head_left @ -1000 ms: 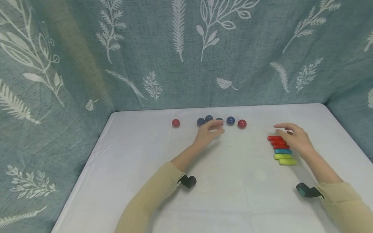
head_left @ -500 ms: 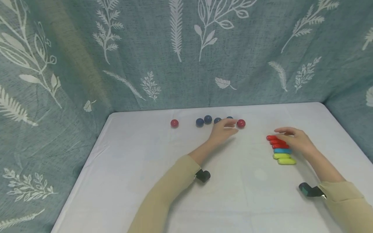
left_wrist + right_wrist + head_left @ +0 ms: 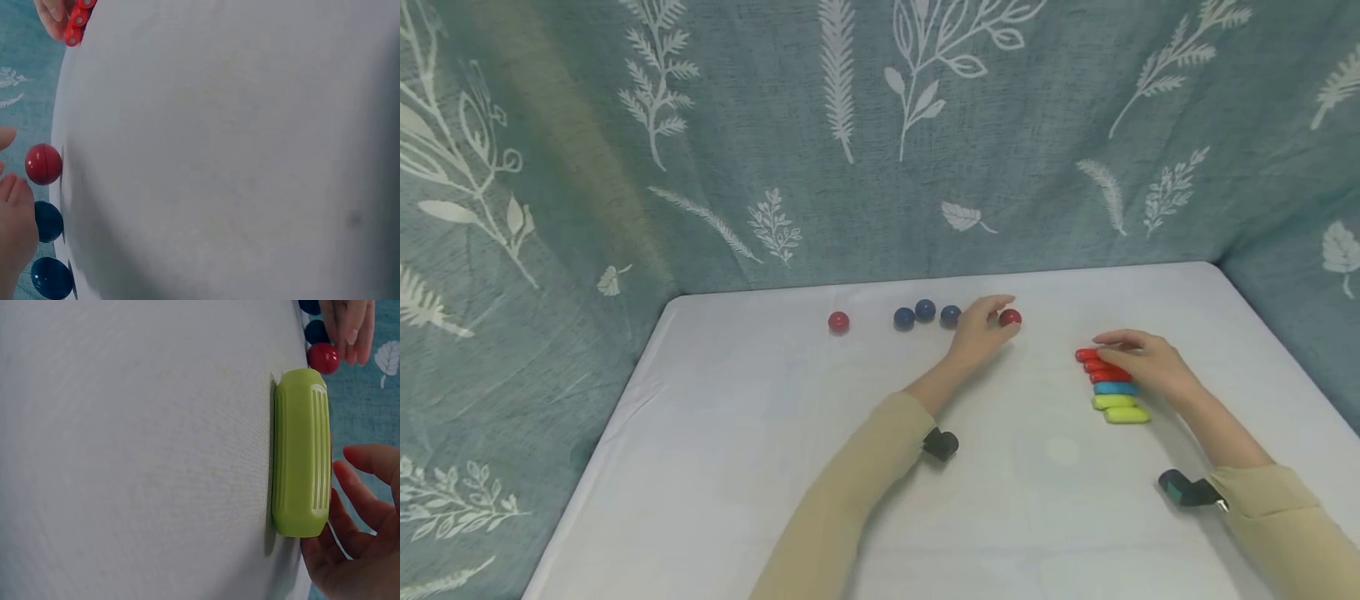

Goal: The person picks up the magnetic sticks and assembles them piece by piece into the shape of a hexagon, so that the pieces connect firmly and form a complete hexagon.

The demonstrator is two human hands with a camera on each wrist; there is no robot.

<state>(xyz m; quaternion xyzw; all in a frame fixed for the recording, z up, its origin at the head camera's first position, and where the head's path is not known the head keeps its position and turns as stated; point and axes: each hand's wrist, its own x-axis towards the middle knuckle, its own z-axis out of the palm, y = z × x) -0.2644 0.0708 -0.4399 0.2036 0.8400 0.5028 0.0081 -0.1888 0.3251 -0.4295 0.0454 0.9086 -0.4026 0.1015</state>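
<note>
Left grip: thumb and fingers parted, just beside glossy, seamed red ball on white cloth-covered counter | Right grip: fingers loosely bent at rounded red rods, contact unclear | Ribbed lime rod lies in same row

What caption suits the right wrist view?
Right hand just beyond a lime bar; left hand by a red ball farther off.

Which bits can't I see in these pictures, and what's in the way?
Head: a blue ball beside the right red ball, behind the left hand.
Head: right ends of the two farthest red sticks, behind the right hand.
Left wrist: most of the left hand, cut off by the left edge.
Right wrist: the blue stick, behind the nearest green stick.
</note>
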